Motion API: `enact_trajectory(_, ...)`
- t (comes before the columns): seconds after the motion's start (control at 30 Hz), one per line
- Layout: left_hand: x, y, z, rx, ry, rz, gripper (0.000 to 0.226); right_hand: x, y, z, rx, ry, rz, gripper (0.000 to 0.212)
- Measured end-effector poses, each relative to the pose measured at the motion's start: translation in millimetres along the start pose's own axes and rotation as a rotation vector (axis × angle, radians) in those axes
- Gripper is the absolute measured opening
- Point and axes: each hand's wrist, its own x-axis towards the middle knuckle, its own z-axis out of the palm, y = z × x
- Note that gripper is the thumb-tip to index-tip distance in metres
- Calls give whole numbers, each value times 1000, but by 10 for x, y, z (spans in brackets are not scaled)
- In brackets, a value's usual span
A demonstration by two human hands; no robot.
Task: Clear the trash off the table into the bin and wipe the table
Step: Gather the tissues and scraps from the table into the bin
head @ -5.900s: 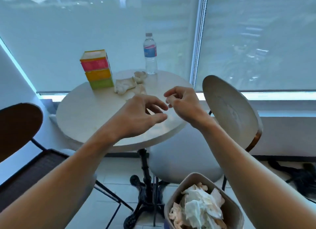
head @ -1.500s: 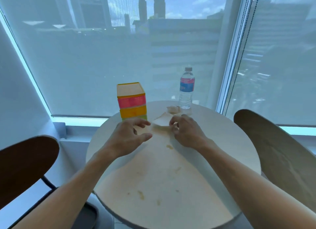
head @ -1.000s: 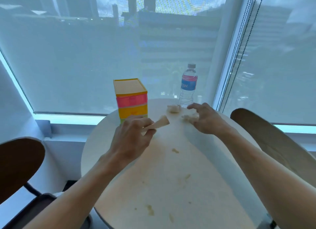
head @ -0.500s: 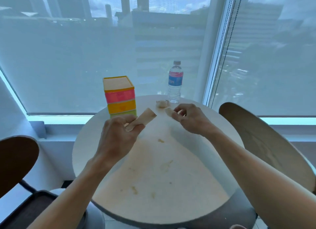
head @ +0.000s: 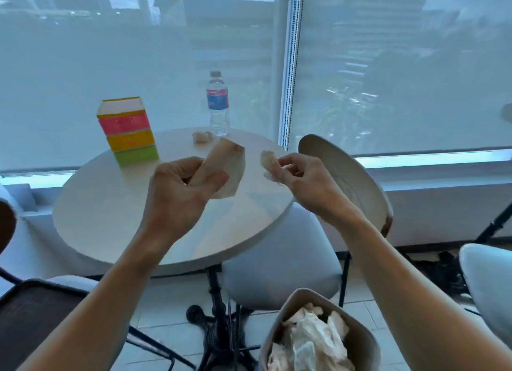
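Mid-clearing. Left hand (head: 180, 187) grips a folded napkin (head: 225, 171); right hand (head: 299, 176) pinches a crumpled scrap (head: 268, 160), both above the counter (head: 110, 204). Bin (head: 357, 340), lower right of frame, already holds tissues. One wad (head: 201, 136) left near the bottle (head: 218, 104); wiping not begun, I judge.

Bright hazy backlight from the window (head: 138, 51); soft blur, wide-angle edge bending.

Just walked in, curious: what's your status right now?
Left hand holds flat tissue; right hand pinches crumpled wad. One wad left on table. Bin below, nothing blocking.
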Motion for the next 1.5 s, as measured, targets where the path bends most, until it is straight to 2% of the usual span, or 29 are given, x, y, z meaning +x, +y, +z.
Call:
enact_trajectory(0.2,-513,281,344,-56,-72,-39,13,-675,529,-373,49,2,105,39)
enact_trajectory(0.47,-1152,261,747,-48,-158,-150,4,-1507,1555,-491,-116,-221,436,42)
enact_trajectory(0.57,-1377,170,904,-37,-195,-213,10,-1704,1830,-503,-204,-284,518,28)
enact_trajectory(0.67,-1593,39,1060,-21,-259,-285,9,-1776,1890,-543,-216,-255,544,22)
enact_trajectory(0.8,-1875,-182,1341,31,-326,-363,10,-1755,1735,-660,-76,-181,513,27)
enact_trajectory(0.9,-2047,-398,1560,64,-382,-419,9,-1713,1582,-740,-20,-122,454,21)
enact_trajectory(0.93,-2092,-458,1620,85,-415,-441,13,-1699,1538,-761,-12,-113,436,20)
enact_trajectory(1.0,-2143,-544,1700,191,-475,-474,40,-1677,1430,-790,-2,-121,404,20)
enact_trajectory(1.07,-2111,-578,1714,294,-477,-459,53,-1647,1327,-803,3,-142,370,21)
enact_trajectory(1.33,-1457,-31,1379,328,-371,-221,27,-1249,835,-703,13,-166,201,14)
enact_trajectory(1.5,-933,328,1085,346,-316,-43,20,-816,457,-557,-6,-184,97,16)
